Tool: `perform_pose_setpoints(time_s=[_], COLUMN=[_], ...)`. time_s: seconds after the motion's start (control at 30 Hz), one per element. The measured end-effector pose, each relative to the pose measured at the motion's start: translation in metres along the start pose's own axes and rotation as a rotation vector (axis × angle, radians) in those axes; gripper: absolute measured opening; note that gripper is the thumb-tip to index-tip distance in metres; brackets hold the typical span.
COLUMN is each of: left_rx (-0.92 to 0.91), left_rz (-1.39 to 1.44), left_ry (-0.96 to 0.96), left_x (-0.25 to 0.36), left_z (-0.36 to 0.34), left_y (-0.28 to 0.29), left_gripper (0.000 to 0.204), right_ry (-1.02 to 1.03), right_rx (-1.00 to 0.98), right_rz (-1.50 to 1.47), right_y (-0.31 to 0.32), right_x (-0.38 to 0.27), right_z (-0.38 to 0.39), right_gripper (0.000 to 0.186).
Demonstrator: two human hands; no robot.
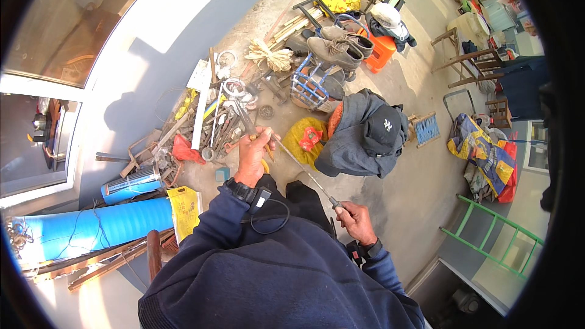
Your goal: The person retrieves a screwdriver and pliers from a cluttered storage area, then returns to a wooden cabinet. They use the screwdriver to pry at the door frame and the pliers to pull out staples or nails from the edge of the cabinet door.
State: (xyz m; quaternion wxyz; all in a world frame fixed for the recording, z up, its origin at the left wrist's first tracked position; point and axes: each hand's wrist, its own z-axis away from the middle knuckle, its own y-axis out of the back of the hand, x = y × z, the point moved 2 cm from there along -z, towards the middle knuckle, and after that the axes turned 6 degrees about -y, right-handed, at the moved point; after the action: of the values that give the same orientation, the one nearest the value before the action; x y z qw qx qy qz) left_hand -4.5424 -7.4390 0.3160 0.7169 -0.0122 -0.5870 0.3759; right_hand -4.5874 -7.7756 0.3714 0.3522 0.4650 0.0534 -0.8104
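Note:
My left hand [252, 152] is closed at the upper end of a long thin metal tool [304, 169], its thumb and fingertips pinched there; a short tan piece shows by these fingers, too small to make out. My right hand [356, 224] grips the tool's handle [335, 203] at the lower end, so the shaft slants between both hands above my dark-clothed legs. Beyond my left hand lies a pile of scrap wood, pipes and metal bits [173, 134]. Just past the shaft are a yellow bag [297, 140] and a grey garment [341, 146] with a black cap [381, 128] on it.
Shoes [334, 52], a blue wire rack [308, 85] and an orange container [381, 58] stand farther ahead. A blue roll [97, 228] and boards lie along the left wall. At right are wooden furniture [463, 67], colourful sacks [478, 152] and a green ladder [487, 231].

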Motion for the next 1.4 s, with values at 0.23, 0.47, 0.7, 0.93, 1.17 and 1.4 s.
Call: perform_pose_setpoints(time_s=[0.23,0.47,0.7,0.93,1.17,1.4], left_rx=[-0.060,-0.284,-0.543,-0.549,-0.511,-0.477], left_rz=[-0.075,-0.021,-0.182,-0.214,-0.288,-0.286], left_ry=[0.078,0.236,0.238,0.308,0.390,0.489], left_x=[-0.027,-0.028,-0.069,-0.155,-0.273,-0.355], left_z=[-0.011,-0.029,0.008,0.035,0.084,0.102], left_y=[-0.053,-0.099,-0.185,-0.279,-0.429,-0.560], left_gripper=[0.017,0.035,0.027,0.019,0.018,0.021], right_ry=[-0.262,-0.283,-0.291,-0.315,-0.366,-0.411], right_rx=[-0.048,0.144,0.157,0.159,0.171,0.244], right_rz=[-0.459,-0.528,-0.607,-0.663,-0.749,-0.705], right_y=[0.002,0.012,0.054,0.152,0.309,0.440], right_x=[0.025,0.045,0.072,0.155,0.256,0.298], right_z=[0.042,0.086,0.111,0.135,0.184,0.224], right_gripper=[0.030,0.029,0.029,0.031,0.028,0.027])
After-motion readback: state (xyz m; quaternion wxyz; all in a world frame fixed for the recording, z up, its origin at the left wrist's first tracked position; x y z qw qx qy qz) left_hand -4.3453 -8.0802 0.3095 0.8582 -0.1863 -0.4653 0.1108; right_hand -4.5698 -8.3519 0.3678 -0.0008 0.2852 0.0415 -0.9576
